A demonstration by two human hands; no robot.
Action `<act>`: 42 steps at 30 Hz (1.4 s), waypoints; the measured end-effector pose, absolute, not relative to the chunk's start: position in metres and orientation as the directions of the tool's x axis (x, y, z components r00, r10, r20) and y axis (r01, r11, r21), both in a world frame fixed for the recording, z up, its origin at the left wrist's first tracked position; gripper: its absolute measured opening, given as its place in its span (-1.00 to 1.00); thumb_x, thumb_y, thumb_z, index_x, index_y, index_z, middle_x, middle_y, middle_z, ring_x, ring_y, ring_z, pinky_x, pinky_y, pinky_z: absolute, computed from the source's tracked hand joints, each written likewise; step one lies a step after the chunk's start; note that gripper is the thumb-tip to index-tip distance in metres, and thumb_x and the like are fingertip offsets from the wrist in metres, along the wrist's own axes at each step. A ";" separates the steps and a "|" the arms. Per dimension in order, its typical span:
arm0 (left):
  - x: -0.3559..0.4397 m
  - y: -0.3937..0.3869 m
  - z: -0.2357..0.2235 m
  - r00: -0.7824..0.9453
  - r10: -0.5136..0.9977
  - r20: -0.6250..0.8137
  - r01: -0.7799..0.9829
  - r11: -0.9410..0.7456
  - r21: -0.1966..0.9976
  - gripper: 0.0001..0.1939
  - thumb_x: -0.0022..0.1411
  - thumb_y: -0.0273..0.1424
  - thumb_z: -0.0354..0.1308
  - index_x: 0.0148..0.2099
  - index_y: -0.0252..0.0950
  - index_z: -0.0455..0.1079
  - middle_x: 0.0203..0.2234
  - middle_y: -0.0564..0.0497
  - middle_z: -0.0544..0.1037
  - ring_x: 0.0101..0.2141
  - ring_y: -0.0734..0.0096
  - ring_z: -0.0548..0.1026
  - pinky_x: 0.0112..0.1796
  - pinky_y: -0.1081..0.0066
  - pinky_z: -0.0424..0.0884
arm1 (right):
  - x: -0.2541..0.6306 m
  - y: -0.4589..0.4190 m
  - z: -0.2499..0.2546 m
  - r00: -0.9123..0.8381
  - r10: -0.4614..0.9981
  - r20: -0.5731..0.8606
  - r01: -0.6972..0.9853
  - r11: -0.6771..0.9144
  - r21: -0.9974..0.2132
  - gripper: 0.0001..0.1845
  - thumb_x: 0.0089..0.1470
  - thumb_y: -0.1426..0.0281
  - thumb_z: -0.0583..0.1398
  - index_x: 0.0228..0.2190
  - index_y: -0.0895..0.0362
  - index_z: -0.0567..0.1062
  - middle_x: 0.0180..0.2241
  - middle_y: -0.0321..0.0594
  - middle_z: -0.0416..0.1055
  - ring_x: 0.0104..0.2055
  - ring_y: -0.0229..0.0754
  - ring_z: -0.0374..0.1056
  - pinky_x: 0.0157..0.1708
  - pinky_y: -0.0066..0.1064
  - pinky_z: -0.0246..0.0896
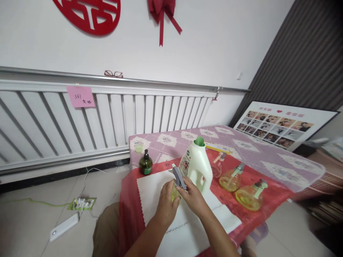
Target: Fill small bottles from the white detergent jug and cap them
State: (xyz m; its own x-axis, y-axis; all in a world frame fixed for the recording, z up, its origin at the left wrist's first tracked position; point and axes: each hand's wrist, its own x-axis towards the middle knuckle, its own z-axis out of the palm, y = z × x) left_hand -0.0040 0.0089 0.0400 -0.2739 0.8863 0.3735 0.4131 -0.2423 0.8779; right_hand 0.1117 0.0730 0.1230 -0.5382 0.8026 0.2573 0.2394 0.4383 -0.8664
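Over the white cloth (182, 228), my left hand (166, 203) is closed around a small spray bottle (175, 193) with yellowish liquid in it. My right hand (192, 194) grips the grey spray head (178, 176) at the bottle's top; most of the bottle is hidden by my fingers. Just behind my hands stands an uncapped white detergent jug (205, 166) with a green spout inside its mouth. To the right are two spray bottles holding yellow liquid, a middle one (229, 181) and a nearer one (249, 198). A clear pinkish spray bottle (215, 168) stands behind them.
A dark green pump bottle (145, 165) stands at the table's left, near a pale green cap (138, 148). A yellow-edged flat package (218, 148) lies behind the jug. A radiator (160, 110) runs along the wall. A power strip (81, 203) and white power bank (64, 226) lie on the floor.
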 end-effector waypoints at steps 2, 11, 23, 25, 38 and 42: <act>-0.004 0.009 0.040 -0.268 0.888 0.373 0.417 -0.243 0.876 -0.30 0.15 -0.54 0.04 0.34 -0.31 0.00 0.23 -0.21 0.23 0.24 0.14 0.17 0.26 0.08 0.10 | 0.112 0.074 0.129 -0.567 0.781 0.263 0.239 0.461 -0.855 -0.80 0.04 0.25 0.22 -0.30 0.06 0.54 -0.22 -0.18 0.43 -0.14 -0.06 0.37 -0.12 -0.26 0.32; -0.006 0.008 0.046 -0.264 0.898 0.351 0.387 -0.234 0.892 -0.24 0.10 -0.56 0.09 0.34 -0.26 0.00 0.24 -0.17 0.23 0.25 0.12 0.16 0.25 0.07 0.09 | 0.115 0.087 0.137 -0.732 0.633 0.252 0.299 0.631 -0.715 -0.80 0.16 0.25 0.15 -0.22 0.06 0.47 -0.26 -0.18 0.37 -0.20 -0.10 0.36 -0.16 -0.26 0.32; -0.012 0.006 0.059 -0.247 0.931 0.267 0.336 -0.176 0.925 -0.30 0.10 -0.52 0.13 0.29 -0.23 0.11 0.19 -0.16 0.29 0.21 0.12 0.21 0.23 0.12 0.12 | 0.116 0.100 0.165 -0.858 0.496 0.135 0.295 0.691 -0.660 -0.82 0.13 0.25 0.16 -0.27 0.08 0.48 -0.27 -0.18 0.42 -0.17 -0.06 0.39 -0.11 -0.23 0.31; -0.011 0.006 0.059 -0.254 0.929 0.269 0.333 -0.178 0.926 -0.30 0.09 -0.52 0.14 0.29 -0.23 0.12 0.18 -0.16 0.29 0.20 0.13 0.21 0.23 0.12 0.12 | 0.116 0.102 0.166 -0.863 0.492 0.111 0.305 0.684 -0.662 -0.80 0.12 0.25 0.18 -0.25 0.08 0.48 -0.23 -0.17 0.45 -0.15 -0.05 0.41 -0.07 -0.23 0.31; -0.009 0.008 0.059 -0.317 0.902 0.294 0.324 -0.188 0.927 -0.36 0.04 -0.58 0.17 0.20 -0.20 0.21 0.09 -0.11 0.38 0.13 0.13 0.30 0.17 0.10 0.22 | 0.106 0.091 0.135 -0.615 0.762 0.202 0.455 0.552 -0.699 -0.80 -0.04 0.25 0.25 -0.36 0.10 0.47 -0.38 -0.24 0.43 -0.32 -0.09 0.39 -0.29 -0.26 0.33; -0.008 0.009 0.058 -0.323 0.889 0.324 0.341 -0.210 0.916 -0.37 0.05 -0.59 0.16 0.19 -0.22 0.22 0.07 -0.12 0.38 0.12 0.15 0.31 0.16 0.12 0.23 | 0.104 0.078 0.120 -0.495 0.831 0.254 0.442 0.492 -0.750 -0.76 0.02 0.21 0.18 -0.32 0.10 0.47 -0.32 -0.18 0.42 -0.25 -0.05 0.41 -0.30 -0.25 0.35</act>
State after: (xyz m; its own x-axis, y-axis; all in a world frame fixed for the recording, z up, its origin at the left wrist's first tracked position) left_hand -0.0084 0.0094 0.0582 -0.3231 0.8892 0.3240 0.3412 -0.2099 0.9163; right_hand 0.1035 0.0782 0.1199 -0.4946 0.8313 0.2536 0.4423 0.4920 -0.7499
